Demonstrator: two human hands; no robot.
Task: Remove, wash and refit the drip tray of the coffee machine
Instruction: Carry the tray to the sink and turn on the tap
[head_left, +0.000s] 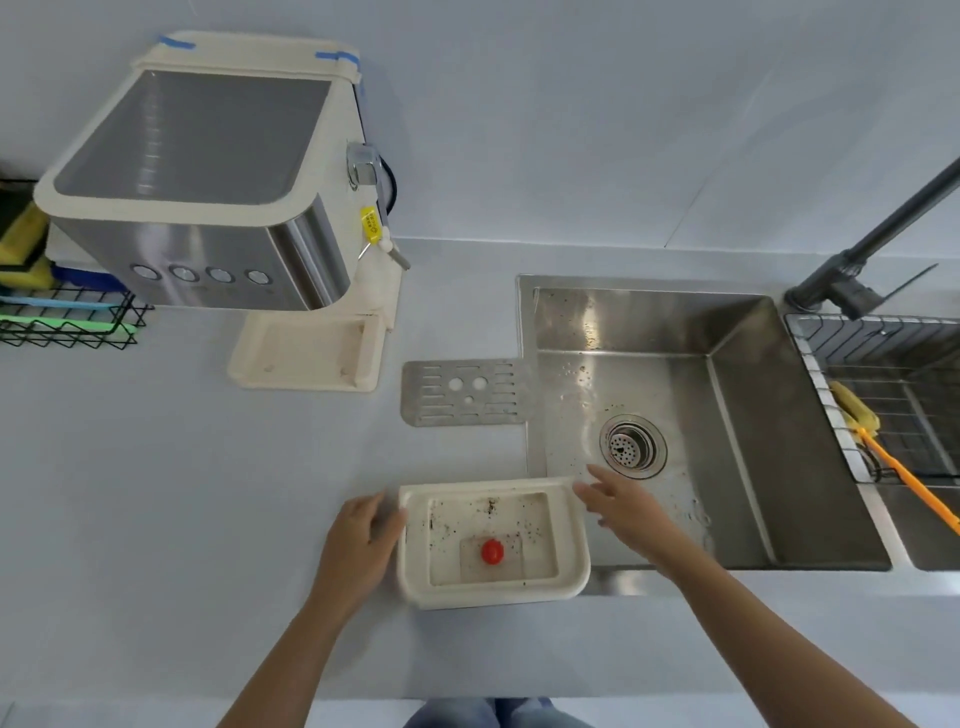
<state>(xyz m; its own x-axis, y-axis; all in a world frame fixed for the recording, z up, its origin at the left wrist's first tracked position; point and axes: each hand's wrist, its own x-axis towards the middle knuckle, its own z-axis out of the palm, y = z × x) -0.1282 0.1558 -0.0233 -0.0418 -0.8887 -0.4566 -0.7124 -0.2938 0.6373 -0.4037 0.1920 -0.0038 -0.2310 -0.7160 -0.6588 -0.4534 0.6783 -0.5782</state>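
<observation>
Neither hand has closed on the drip tray at this point: the left hand sits open against the tray's left wall, fingers relaxed and touching or just short of the rim, while the right hand hovers open at the tray's far right corner, fingers spread, with no clamp evident. Tray lies flat on the countertop, its right edge overhanging the lip of the sink; the coffee machine stands well apart, up and to the tray's left, its base slot vacant. Metal grate rests separately on the counter just beyond the tray, between tray and machine. Tray interior is speckled with dark grounds, and a red float sits in its near recess. Assessment: rigid moulded plastic, light, likely slick once wet; residue may spill if tipped. Recommended hold is on the two short side walls, thumbs over the rim, kept level until over the basin.
</observation>
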